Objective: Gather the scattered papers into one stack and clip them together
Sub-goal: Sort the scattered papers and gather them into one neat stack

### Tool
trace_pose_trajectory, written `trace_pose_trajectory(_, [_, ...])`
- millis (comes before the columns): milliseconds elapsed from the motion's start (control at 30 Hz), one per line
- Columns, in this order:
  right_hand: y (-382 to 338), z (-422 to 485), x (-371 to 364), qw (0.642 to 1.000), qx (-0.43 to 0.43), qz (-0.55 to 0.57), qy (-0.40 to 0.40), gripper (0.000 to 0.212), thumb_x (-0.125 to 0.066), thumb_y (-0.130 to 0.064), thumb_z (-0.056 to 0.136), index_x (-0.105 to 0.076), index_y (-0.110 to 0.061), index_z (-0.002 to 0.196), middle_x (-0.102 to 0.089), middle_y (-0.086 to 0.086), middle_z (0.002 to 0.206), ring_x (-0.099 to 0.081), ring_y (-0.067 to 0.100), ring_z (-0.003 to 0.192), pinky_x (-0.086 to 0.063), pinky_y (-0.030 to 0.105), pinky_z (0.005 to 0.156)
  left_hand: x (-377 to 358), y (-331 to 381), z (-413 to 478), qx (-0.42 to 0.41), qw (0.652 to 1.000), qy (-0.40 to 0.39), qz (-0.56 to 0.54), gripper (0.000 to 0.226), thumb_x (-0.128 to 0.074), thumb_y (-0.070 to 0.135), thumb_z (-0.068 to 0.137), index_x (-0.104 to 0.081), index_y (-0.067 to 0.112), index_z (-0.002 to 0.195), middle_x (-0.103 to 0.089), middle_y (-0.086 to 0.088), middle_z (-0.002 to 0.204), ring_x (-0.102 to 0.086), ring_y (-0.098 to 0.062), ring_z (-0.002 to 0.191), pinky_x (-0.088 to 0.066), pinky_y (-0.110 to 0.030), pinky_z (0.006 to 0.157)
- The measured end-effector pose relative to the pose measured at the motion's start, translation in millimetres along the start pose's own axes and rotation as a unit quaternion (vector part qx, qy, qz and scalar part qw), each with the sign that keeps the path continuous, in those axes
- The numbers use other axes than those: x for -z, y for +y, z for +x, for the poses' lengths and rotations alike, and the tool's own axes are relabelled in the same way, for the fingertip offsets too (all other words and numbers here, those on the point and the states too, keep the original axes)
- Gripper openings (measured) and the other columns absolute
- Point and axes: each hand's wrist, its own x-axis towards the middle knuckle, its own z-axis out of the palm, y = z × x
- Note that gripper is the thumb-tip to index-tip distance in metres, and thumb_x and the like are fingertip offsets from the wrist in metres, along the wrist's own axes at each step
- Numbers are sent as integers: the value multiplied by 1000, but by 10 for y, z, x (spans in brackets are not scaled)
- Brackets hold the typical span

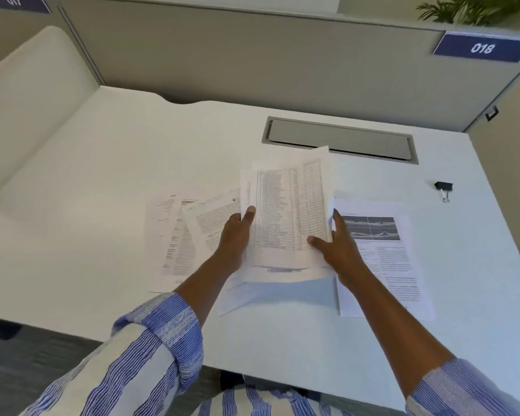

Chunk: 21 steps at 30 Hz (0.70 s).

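Observation:
A small bundle of papers (pixel 288 205), with a table-printed sheet on top, is lifted off the white desk (pixel 102 175). My left hand (pixel 236 235) grips its left edge and my right hand (pixel 336 244) grips its right edge. Beneath the bundle lies another sheet (pixel 270 292). Text pages (pixel 177 235) lie fanned on the desk left of my left hand. A page with dark pictures (pixel 382 253) lies flat to the right of my right hand. A black binder clip (pixel 443 189) sits further right, apart from all the papers.
A grey cable hatch (pixel 339 141) is set into the desk behind the papers. Grey partition walls (pixel 252 61) close off the back and right sides, with a blue sign reading 018 (pixel 482 48). The desk's front edge is near my body.

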Motion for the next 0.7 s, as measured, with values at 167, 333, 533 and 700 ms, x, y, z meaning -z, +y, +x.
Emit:
trace_pose_trajectory(167, [133, -53, 339, 999, -26, -28, 36, 67, -73, -59, 77, -58, -23, 133, -70, -2, 122, -67, 22, 108, -56, 45, 91, -490, -31, -142, -32, 996, -46, 63, 24, -63, 16, 91, -59, 12, 115, -67, -4, 106, -61, -21, 90, -46, -27, 66])
trace_pose_trajectory(333, [287, -117, 890, 994, -43, 25, 100, 29, -56, -32, 101, -63, -18, 126, -66, -4, 107, -62, 17, 93, -46, 28, 70, -1020, 76, -305, -68, 989, -102, 81, 17, -59, 7, 87, -57, 10, 104, -68, -12, 101, -58, -20, 78, -48, -31, 68])
trace_pose_trajectory(533, [679, -127, 1480, 980, -81, -37, 176, 23, -63, -17, 94, -64, -17, 117, -69, -2, 102, -63, 23, 94, -44, 29, 78, -1560, 17, -510, -11, 990, -126, 60, 24, -59, 4, 85, -53, 14, 107, -60, -1, 90, -52, -13, 67, -41, -23, 55])
trace_pose_trajectory(700, [985, -112, 1586, 974, -123, -89, 171, 29, -64, -19, 92, -62, -15, 121, -72, 4, 112, -63, 24, 94, -45, 30, 78, -1807, -230, -580, 11, 981, -120, 153, 41, -63, 13, 83, -48, 15, 121, -64, -7, 113, -64, -22, 89, -46, -26, 64])
